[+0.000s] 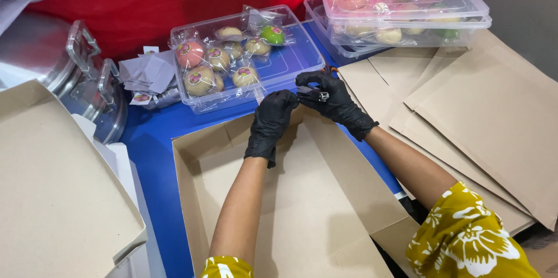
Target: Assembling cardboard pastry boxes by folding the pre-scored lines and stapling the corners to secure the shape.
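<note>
**Gloved hands at the far corner of an unfolded cardboard box**

Both hands, in black gloves, meet at the far edge of the cardboard box (290,196), which lies open on the blue bench (151,138) directly below the wrists, its long axis running away from the person; the left hand (270,124) rests curled on the far wall, fingers closed over the folded flap; the right hand (328,97), slightly farther out, has its grip closed on a small dark tool, seemingly a stapler (314,93), though its shape is partly hidden; the two hands nearly touch. Just beyond lies a clear plastic tray (290,63), rigid and glossy, holding round wrapped pastries (200,80) in pale, pink and green; stacked lidded trays (407,4) stand to the right; flat matte cardboard sheets (494,115) fan out beside them; a metal pot (70,74) sits at left.
</note>
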